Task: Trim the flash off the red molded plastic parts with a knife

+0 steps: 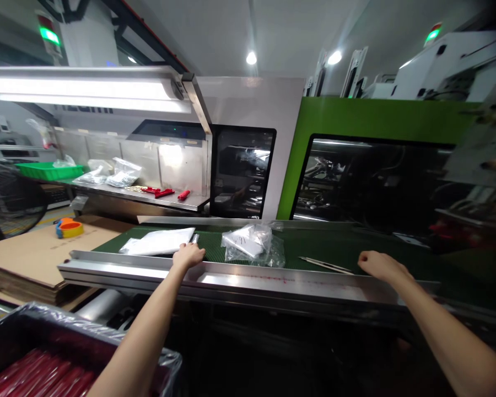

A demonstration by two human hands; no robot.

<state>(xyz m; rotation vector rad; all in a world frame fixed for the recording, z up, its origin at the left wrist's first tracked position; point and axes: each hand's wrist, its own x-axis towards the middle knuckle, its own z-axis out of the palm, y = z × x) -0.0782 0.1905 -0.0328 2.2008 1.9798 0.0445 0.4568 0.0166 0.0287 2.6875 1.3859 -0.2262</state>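
Both my arms reach forward over the steel rail (273, 278) of a green conveyor belt (339, 248). My left hand (188, 255) rests at the belt's near edge with curled fingers, touching the corner of a flat white plastic bag (157, 241); a small shiny item shows at its fingertips. My right hand (378, 263) is loosely closed on the rail's far side, holding nothing that I can see. Metal tweezers (324, 265) lie on the belt just left of it. A crumpled clear bag (252, 242) with white parts sits between my hands.
A bin lined with plastic and holding red parts (37, 369) stands at the lower left. Flattened cardboard (25, 253) with a roll of tape (69, 227) lies left. A steel shelf (149, 196) carries bags, red pieces and a green tray (49, 170). Moulding machines stand behind.
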